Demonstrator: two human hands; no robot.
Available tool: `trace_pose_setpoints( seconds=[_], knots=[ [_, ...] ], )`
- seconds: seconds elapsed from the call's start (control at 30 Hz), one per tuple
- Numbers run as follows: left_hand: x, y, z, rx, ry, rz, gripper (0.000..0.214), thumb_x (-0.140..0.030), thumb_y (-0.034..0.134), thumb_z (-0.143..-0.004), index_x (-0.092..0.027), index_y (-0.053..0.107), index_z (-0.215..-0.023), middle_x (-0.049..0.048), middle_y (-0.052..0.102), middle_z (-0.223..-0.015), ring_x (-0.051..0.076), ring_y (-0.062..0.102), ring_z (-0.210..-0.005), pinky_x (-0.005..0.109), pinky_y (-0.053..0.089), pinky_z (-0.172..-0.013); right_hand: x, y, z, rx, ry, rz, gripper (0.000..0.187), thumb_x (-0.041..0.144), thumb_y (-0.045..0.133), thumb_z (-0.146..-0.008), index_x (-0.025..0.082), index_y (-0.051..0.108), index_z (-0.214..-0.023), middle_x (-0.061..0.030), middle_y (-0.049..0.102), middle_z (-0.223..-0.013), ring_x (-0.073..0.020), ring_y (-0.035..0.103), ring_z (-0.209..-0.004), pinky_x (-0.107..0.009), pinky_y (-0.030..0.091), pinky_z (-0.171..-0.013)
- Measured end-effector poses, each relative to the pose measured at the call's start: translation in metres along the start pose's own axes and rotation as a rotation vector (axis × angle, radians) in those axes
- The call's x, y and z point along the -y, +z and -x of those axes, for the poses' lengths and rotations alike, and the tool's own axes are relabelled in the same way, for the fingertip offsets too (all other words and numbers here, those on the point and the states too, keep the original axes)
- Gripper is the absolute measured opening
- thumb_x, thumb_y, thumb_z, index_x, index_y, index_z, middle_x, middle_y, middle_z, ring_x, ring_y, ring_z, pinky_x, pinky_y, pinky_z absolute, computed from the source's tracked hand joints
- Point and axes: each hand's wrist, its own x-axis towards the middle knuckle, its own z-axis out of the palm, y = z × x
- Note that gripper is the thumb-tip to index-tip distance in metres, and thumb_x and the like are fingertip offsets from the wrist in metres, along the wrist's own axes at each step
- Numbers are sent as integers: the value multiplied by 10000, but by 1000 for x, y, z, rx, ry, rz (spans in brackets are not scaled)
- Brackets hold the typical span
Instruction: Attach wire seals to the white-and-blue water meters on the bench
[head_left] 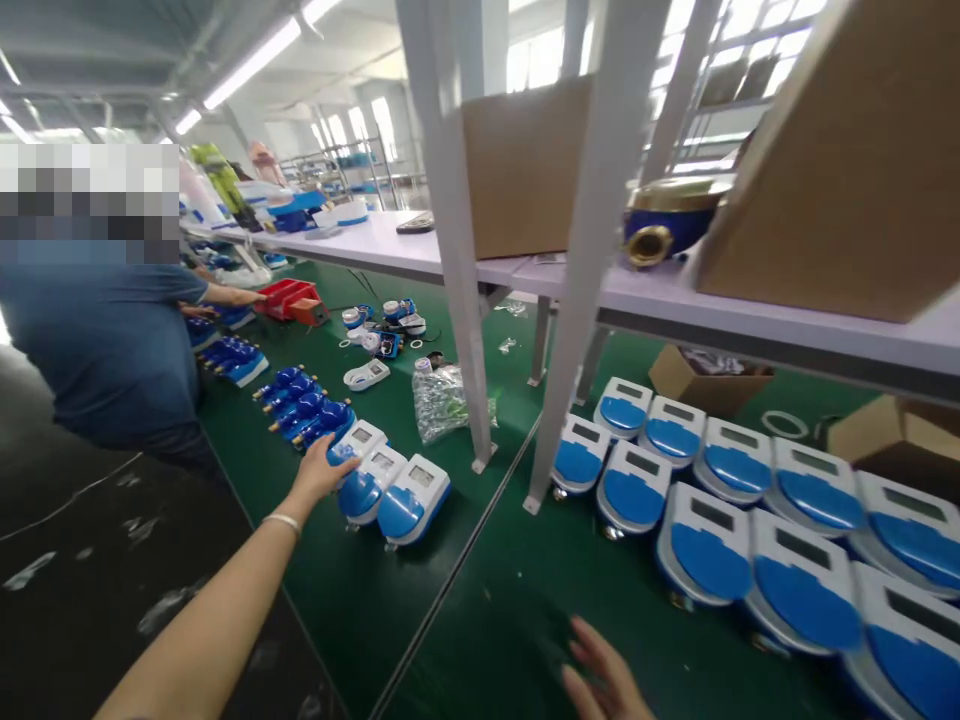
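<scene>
Left hand (322, 472) — fingers (339, 464) curled over a meter (364, 438); right hand (604, 680) spread, empty.

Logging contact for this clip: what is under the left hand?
Under the left hand lies a blue-and-white meter, the leftmost in a row of three on the green table. The hand covers its blue near end, so whether it is gripped cannot be seen.
</scene>
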Motion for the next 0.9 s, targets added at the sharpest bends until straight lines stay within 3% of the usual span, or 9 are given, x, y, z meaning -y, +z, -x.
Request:
trace_pose_setpoints(
  seconds=[0.07, 0.17, 0.23, 0.3, 0.43, 0.63, 0.73, 0.9],
  knots=[
    [10, -2, -37, 166, -66, 100, 852, -427, 787, -513, -83, 478, -1229, 243, 401, -1380, 368, 381, -1267, 458, 306, -1044, 18, 73, -20, 82, 64, -119, 709, 577, 659, -652, 221, 509, -1248, -107, 461, -1356, -322, 500, -1172, -393, 484, -897],
    [22, 0, -62, 396, -158, 212, 908, -380, 845, -415, -122, 503, -1216, 220, 481, -1325, 363, 478, -1188, 443, 380, -996, 38, 171, -57, 120, 174, -268, 961, 543, 692, -647, 229, 228, -1429, -110, 277, -1473, -317, 371, -1288, -451, 354, -1032],
    [28, 1, -66, 494, -159, 266, 883, -360, 859, -383, -149, 543, -1180, 186, 562, -1247, 355, 526, -1135, 430, 415, -971, 44, 214, -75, 119, 192, -308, 1087, 521, 717, -631, 213, 84, -1460, -118, 262, -1478, -311, 331, -1314, -450, 293, -1070],
    [33, 2, -64, 540, -135, 308, 834, -357, 861, -378, -167, 576, -1137, 157, 604, -1197, 352, 546, -1107, 425, 447, -944, 44, 233, -80, 129, 157, -357, 1092, 486, 729, -632, 222, 70, -1461, -99, 355, -1436, -296, 348, -1305, -434, 290, -1073],
    [40, 2, -49, 584, -116, 321, 842, -336, 869, -348, -160, 578, -1118, 156, 602, -1197, 368, 541, -1113, 435, 465, -925, 36, 227, -59, 158, 135, -466, 1038, 426, 736, -643, 262, 110, -1454, -58, 500, -1331, -283, 409, -1263, -445, 332, -1041],
    [39, 22, -28, 601, -139, 228, 873, -433, 832, -422, -182, 504, -1190, 154, 617, -1168, 379, 594, -1028, 476, 512, -847, 38, 191, -50, 135, 149, -484, 1012, 330, 778, -574, 280, 235, -1427, -26, 524, -1308, -278, 469, -1201, -432, 359, -1009],
    [22, 43, -16, 652, -72, 197, 894, -475, 805, -465, -158, 460, -1226, 182, 586, -1206, 374, 598, -1021, 481, 508, -846, 41, 156, -53, 106, 140, -466, 979, 299, 769, -565, 277, 278, -1412, -20, 537, -1292, -273, 486, -1179, -435, 364, -1001],
    [-30, 85, 27, 672, 98, 173, 924, -465, 807, -454, -143, 437, -1238, 184, 566, -1230, 363, 571, -1069, 466, 462, -922, 35, 80, -35, 31, 149, -486, 927, 287, 742, -574, 284, 312, -1395, -13, 564, -1259, -288, 492, -1171, -473, 391, -965]
  ],
)
